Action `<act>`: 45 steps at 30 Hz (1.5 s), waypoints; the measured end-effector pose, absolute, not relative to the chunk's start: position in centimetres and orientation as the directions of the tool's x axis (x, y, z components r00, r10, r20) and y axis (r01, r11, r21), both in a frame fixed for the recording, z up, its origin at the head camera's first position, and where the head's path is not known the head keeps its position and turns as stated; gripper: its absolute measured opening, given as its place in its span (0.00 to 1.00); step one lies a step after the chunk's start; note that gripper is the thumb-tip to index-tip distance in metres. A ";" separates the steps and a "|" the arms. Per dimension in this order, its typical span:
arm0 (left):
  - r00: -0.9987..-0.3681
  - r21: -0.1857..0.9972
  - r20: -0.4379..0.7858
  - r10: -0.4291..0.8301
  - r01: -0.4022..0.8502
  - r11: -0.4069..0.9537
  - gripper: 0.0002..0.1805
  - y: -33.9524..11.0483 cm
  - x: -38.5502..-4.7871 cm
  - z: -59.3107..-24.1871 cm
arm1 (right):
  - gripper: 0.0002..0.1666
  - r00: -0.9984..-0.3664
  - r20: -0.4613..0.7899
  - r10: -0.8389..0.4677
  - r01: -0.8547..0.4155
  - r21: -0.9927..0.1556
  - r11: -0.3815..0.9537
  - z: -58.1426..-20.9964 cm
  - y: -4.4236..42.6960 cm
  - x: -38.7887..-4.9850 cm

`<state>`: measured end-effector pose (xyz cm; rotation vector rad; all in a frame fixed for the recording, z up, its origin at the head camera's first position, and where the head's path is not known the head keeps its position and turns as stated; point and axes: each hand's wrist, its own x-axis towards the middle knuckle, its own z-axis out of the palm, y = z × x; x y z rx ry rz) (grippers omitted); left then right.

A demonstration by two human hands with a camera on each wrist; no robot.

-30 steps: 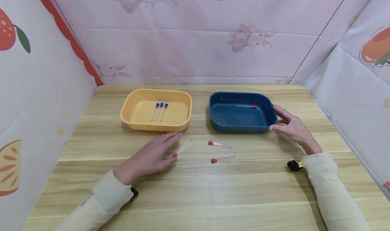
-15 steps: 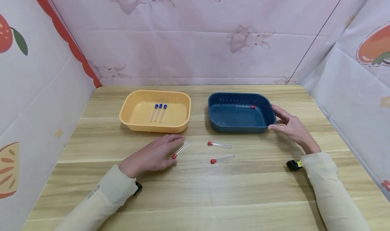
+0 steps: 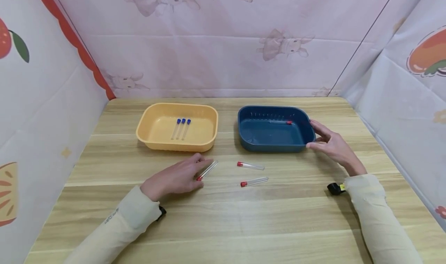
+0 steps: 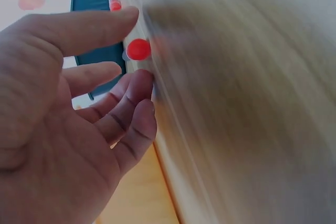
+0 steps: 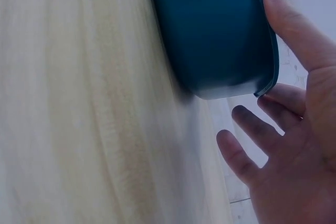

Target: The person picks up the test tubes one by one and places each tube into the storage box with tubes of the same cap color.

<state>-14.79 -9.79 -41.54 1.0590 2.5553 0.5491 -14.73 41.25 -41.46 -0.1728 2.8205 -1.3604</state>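
Note:
My left hand (image 3: 175,177) is beside a clear tube with a red cap (image 3: 208,170), which lies slanted on the table. Thumb and index finger stand apart on either side of the red cap (image 4: 139,49) in the left wrist view; the other fingers are loosely bent. At the right end of a dark blue basin (image 3: 275,147), my right hand (image 3: 332,148) touches the rim with spread thumb and fingers, both on the outside. One red-capped tube (image 3: 282,122) lies inside that basin. Two more red-capped tubes, an upper one (image 3: 251,165) and a lower one (image 3: 255,181), lie in front of it.
A yellow basin (image 3: 175,146) stands left of the blue one, with three blue-capped tubes (image 3: 180,129) inside. Wooden tabletop (image 3: 223,225) lies around everything. Printed cloth walls (image 3: 223,62) enclose the back and sides.
My left hand has moved slightly right, with thumb and index finger coming around the nearest red-capped tube. My right hand stays at the blue basin.

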 end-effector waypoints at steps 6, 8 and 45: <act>-0.691 0.467 -0.154 0.706 0.579 0.668 0.33 -8.9 -14.6 -41.7 | 0.50 -0.994 0.035 -0.106 -0.095 -0.773 0.627 -41.5 41.4 -14.7; -0.713 0.469 -0.156 0.684 0.556 0.686 0.32 -8.5 -14.4 -41.7 | 0.50 -0.994 0.030 -0.105 -0.090 -0.770 0.632 -41.5 41.4 -14.7; -0.686 0.468 -0.350 0.638 0.462 0.754 0.52 -7.7 -15.8 -40.3 | 0.51 -0.990 0.041 -0.132 -0.116 -0.764 0.635 -41.4 41.5 -14.7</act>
